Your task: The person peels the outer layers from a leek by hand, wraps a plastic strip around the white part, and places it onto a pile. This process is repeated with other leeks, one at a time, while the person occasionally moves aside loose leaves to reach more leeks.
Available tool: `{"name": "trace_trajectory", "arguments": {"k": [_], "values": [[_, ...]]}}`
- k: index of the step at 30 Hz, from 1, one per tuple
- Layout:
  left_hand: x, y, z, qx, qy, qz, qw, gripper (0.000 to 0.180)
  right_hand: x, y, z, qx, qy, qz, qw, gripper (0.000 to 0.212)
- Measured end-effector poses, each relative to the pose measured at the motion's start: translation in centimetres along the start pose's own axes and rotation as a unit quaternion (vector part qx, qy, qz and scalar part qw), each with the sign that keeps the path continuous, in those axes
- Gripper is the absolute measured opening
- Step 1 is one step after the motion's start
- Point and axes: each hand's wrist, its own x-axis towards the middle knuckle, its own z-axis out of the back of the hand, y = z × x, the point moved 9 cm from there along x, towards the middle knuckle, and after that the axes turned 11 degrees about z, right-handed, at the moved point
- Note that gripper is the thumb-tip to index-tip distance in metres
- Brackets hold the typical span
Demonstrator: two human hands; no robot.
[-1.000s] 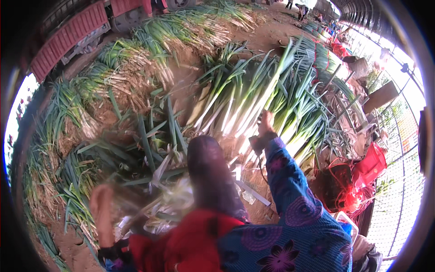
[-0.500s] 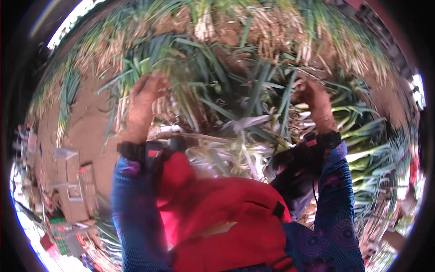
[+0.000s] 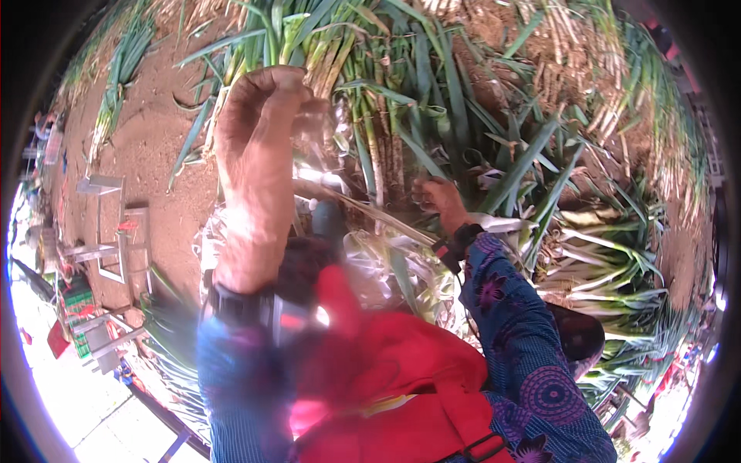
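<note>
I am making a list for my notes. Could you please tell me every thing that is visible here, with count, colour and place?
leeks: many, green leaves with pale stalks, heaped over the top and right
soil ground: one area, brown, left
metal frames: a few, grey, far left
red garment: one, bottom centre
left hand: raised, blurred, upper left of centre, fingers curled
right hand: centre, on a pale stalk

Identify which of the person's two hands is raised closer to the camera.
The left hand: it looms large and blurred, lifted in front of the leek stalks. The right hand looks smaller, reaching down among the green leaves.
</note>
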Motion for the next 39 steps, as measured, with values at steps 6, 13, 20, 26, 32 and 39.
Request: {"name": "trace_trajectory", "arguments": {"k": [6,13,20,26,32,39], "values": [[-0.9,-1.2,0.4,0.044,0.014,-0.039,0.998,0.017,6.3,-5.1,-1.2,-0.014,-0.052,-0.005,0.999,0.038],[-0.6,-1.0,0.5,0.073,-0.023,0.009,0.997,0.017,11.0,-5.9,-2.6,-0.425,0.111,0.138,0.888,0.036],[-0.4,-0.4,0.6,0.07,-0.037,0.036,0.996,0.015,9.2,-3.8,-3.7,-0.073,0.088,0.093,0.989,0.036],[-0.3,0.5,-1.6,0.043,-0.021,0.085,0.995,0.012,9.2,-1.2,1.8,-0.124,0.084,0.236,0.96,0.034],[-1.1,0.0,-0.1,-0.002,0.016,0.082,0.996,0.008,1.3,7.6,6.7,0.041,-0.036,0.029,0.998,0.031],[-0.9,-0.2,-0.3,-0.038,0.028,-0.009,0.999,0.013,-8.8,-1.1,17.4,0.024,-0.098,-0.059,0.993,0.027]]}}
